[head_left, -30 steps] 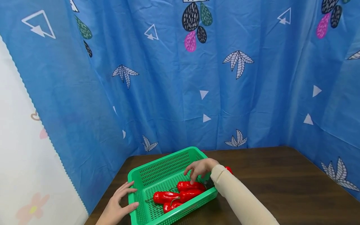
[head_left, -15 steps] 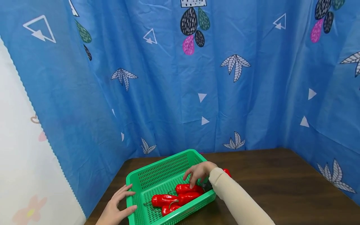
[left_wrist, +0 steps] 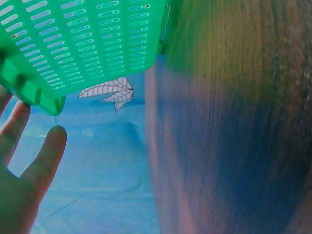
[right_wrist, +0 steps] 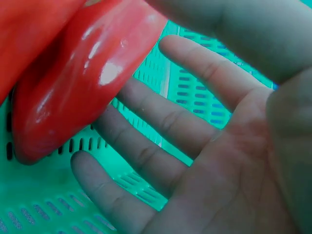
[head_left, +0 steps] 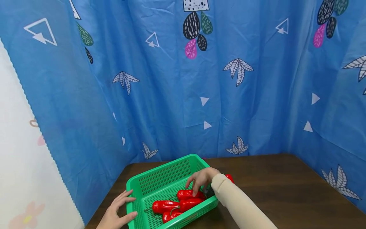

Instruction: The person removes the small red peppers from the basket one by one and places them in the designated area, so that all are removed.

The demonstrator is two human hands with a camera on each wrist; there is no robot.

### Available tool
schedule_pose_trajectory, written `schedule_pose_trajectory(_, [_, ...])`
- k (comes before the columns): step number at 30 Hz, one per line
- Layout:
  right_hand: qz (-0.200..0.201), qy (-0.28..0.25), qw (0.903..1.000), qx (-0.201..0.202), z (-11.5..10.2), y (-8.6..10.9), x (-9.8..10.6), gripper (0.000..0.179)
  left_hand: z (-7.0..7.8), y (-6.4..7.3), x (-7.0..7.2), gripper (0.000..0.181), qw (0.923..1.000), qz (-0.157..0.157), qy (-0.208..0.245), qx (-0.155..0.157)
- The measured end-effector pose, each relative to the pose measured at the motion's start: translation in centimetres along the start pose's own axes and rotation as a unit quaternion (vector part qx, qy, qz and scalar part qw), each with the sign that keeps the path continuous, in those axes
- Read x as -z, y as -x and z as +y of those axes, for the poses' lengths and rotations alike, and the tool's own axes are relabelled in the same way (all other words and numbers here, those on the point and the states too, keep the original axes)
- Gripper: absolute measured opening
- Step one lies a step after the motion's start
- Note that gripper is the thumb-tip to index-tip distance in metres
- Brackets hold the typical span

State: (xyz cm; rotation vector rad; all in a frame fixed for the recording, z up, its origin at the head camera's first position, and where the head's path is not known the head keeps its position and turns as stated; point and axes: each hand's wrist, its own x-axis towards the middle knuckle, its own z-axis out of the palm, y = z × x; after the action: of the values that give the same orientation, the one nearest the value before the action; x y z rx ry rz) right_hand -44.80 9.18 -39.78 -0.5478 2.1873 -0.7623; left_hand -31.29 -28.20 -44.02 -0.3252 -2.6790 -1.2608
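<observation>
A green perforated basket [head_left: 163, 176] stands on the table with several glossy red peppers [head_left: 164, 206] inside, green stems showing on some. My left hand [head_left: 115, 211] rests at the basket's left rim with spread fingers; in the left wrist view its thumb [left_wrist: 48, 156] is apart from the basket. My right hand [head_left: 202, 178] reaches down inside at the right end, over the rearmost red pepper [head_left: 184, 194]. In the right wrist view its fingers [right_wrist: 170, 122] are extended and meet that pepper's side [right_wrist: 97, 73], not curled round it. The thumb tip is out of that view.
Beyond the right forearm, a bit of another red thing [head_left: 229, 178] shows outside the basket, mostly hidden. The dark wooden table [head_left: 266, 187] extends to the right. A blue patterned curtain [head_left: 171, 95] hangs behind, a pale cloth [head_left: 25, 143] at left.
The head view has tilted slightly, so everything sits a little lower in it. My right hand has settled slightly closer onto the rear pepper. The left hand stays at the rim.
</observation>
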Motion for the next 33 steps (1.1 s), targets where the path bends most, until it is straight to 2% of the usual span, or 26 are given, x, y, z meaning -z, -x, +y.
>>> schedule_pose_trajectory(9, [0.014,-0.006,0.9999,-0.007,0.21,0.06,-0.21,0.044,0.09,0.10,-0.30,0.040,0.9998,0.010,0.008,-0.014])
schedule_pose_trajectory(33, [0.021,0.010,0.9994,-0.024,0.17,-0.17,-0.54,0.037,0.05,0.17,-0.36,0.039,0.9994,0.022,0.010,-0.023])
